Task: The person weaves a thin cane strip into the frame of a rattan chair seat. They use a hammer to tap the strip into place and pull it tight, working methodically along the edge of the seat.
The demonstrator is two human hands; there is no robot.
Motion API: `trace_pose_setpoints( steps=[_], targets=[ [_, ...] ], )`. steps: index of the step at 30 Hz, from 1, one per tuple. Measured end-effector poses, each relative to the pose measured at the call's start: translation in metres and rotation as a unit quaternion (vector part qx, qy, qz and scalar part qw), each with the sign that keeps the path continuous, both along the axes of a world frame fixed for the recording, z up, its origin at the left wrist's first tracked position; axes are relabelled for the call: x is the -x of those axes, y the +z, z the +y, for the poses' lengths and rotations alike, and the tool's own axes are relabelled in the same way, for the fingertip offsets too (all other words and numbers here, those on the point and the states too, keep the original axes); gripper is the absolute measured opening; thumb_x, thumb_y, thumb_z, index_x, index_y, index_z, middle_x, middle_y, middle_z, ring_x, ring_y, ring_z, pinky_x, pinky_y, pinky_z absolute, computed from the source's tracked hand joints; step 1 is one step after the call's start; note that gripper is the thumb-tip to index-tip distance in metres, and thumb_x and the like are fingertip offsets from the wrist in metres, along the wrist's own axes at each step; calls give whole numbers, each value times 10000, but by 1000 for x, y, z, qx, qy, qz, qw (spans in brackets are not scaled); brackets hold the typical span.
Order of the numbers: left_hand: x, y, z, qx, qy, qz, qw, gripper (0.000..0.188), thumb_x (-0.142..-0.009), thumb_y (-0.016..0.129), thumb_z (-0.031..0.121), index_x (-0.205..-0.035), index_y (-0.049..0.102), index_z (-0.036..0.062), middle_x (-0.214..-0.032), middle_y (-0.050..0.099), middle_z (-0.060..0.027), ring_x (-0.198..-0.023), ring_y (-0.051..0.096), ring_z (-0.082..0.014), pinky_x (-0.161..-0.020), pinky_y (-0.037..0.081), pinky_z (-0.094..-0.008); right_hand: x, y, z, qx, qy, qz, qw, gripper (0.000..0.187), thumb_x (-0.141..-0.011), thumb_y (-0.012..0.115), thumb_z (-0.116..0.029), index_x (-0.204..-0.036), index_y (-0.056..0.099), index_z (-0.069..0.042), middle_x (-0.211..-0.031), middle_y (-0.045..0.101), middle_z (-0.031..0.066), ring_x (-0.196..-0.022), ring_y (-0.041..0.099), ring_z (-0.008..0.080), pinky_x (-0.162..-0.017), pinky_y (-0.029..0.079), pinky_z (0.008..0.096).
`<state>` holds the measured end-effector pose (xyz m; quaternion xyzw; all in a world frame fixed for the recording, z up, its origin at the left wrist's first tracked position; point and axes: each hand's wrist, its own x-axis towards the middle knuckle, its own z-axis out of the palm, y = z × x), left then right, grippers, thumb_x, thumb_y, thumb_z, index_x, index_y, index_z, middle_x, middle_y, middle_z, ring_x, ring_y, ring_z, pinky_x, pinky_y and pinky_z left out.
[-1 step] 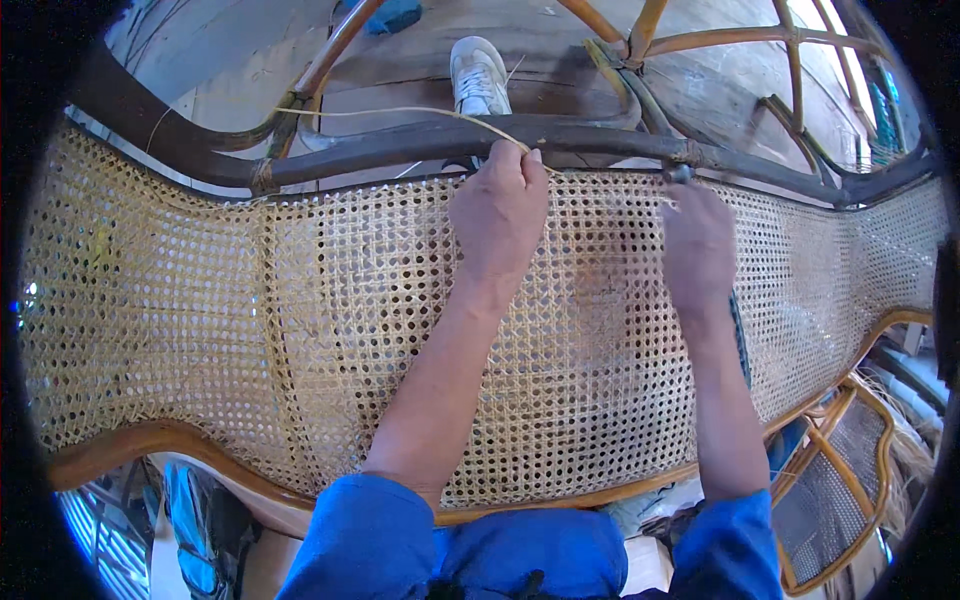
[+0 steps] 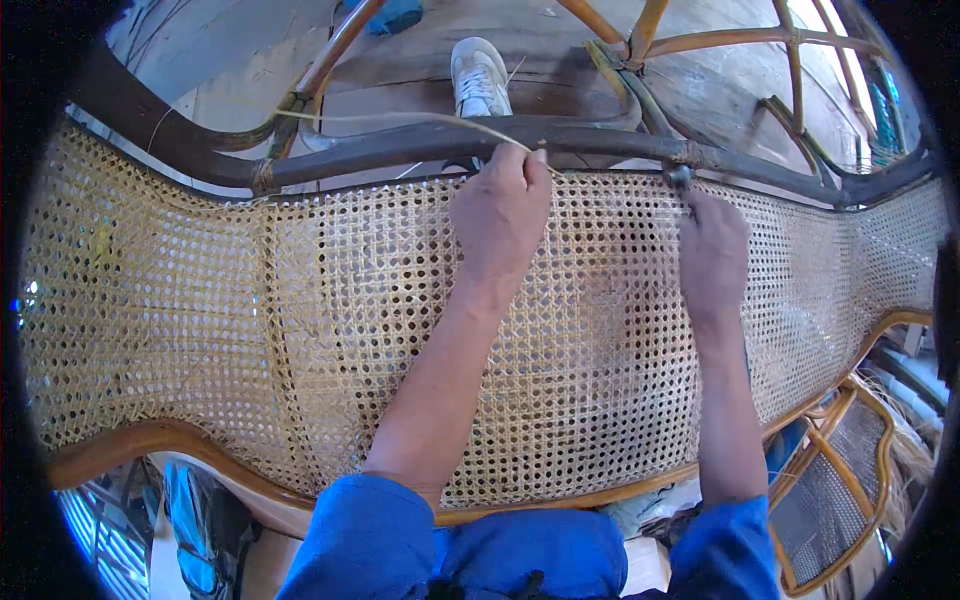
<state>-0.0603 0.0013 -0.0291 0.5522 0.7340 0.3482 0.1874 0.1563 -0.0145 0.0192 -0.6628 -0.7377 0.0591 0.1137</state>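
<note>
Woven cane webbing (image 2: pixel 590 400) stretches across in front of me, its far edge running along a dark frame pole (image 2: pixel 400 152). My left hand (image 2: pixel 500 215) is closed at that edge, thumb and fingers pinching a thin pale cane strip (image 2: pixel 500 134). The strip trails off to the left over the pole. Farther right, my right hand (image 2: pixel 714 245) is wrapped round a hammer, slightly blurred. Its small dark metal head (image 2: pixel 680 176) is near the webbing's far edge; most of the handle is hidden by the hand and forearm.
A brown rattan rail (image 2: pixel 190 440) borders the webbing's near side. Beyond the pole are curved rattan legs (image 2: pixel 640 45) and a white shoe (image 2: pixel 480 78) on the floor. Another rattan piece with mesh (image 2: pixel 830 500) is at lower right, a teal bag (image 2: pixel 190 520) at lower left.
My right hand has shifted slightly to the right and nearer to me with the hammer. My left hand stays almost in place; the cane strip has moved a little.
</note>
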Motion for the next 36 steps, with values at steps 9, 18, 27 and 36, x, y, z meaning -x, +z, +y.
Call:
trace_pose_setpoints(
  steps=[9, 18, 27, 36],
  targets=[
    [-27, 18, -17, 78, -164, 8, 983, 288, -858, 594, 286, -1082, 619, 106, -696, 657, -126, -628, 653, -310, -583, 510, -424, -45, 27, -25, 166, -96, 33, 981, 241, -833, 601, -157, -999, 536, 6, -850, 587, 184, -751, 588, 346, -698, 470, 419],
    [-38, 26, 1, 167, -270, 160, 935, 480, -876, 542, 351, -1222, 515, 20, -681, 655, -178, -666, 667, -328, -630, 529, -451, -1, 64, -10, 390, -175, 186, 885, 349, -888, 562, -200, -1160, 460, -6, -659, 514, 42, -550, 557, 125, -487, 451, 269],
    [-36, 25, -13, 158, -274, 122, 941, 410, -872, 544, 312, -1155, 545, 15, -702, 660, -158, -683, 673, -297, -581, 531, -419, 15, 42, -36, 358, -110, 173, 911, 320, -871, 561, -157, -1138, 463, -10, -723, 562, 30, -622, 608, 114, -511, 481, 262],
    [-34, 0, -27, 16, -236, 113, 965, 300, -845, 598, 235, -1069, 588, 37, -690, 639, -114, -614, 645, -280, -534, 515, -393, 27, 37, -35, 320, -142, 158, 923, 224, -866, 592, -191, -924, 482, -5, -651, 555, 160, -580, 587, 298, -562, 450, 395]
  ],
)
